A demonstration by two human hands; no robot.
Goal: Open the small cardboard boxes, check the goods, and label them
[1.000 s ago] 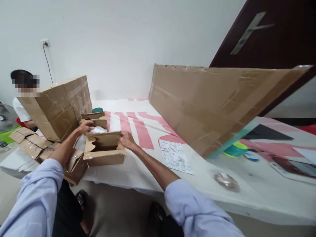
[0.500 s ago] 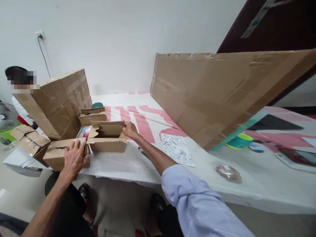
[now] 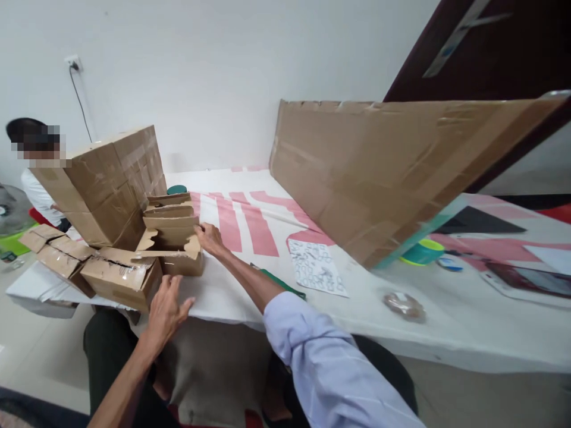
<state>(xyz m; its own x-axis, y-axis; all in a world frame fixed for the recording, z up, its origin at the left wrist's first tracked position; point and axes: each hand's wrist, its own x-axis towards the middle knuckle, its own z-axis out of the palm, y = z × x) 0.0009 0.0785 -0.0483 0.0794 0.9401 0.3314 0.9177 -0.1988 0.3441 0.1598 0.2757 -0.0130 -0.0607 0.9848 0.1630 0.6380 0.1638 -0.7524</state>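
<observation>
My right hand pinches the right upper edge of an open cardboard box, whose flaps stand up. Inside, the part of this box that shows looks bare. My left hand is open with its fingers apart, at the table's front edge, near the right end of a taped cardboard box; whether it touches that box I cannot tell. Left of the taped box leans another small cardboard box. Behind the open box stands a further small box with raised flaps.
Tall stacked cartons rise at the back left, a person beyond them. A large cardboard panel slants across the right. On the white-covered table lie a green object, a printed sheet, a tape roll and a phone.
My right hand and the open box have shifted left, close against the taped box and the box behind. My left hand has come off the taped box and moved right and nearer.
</observation>
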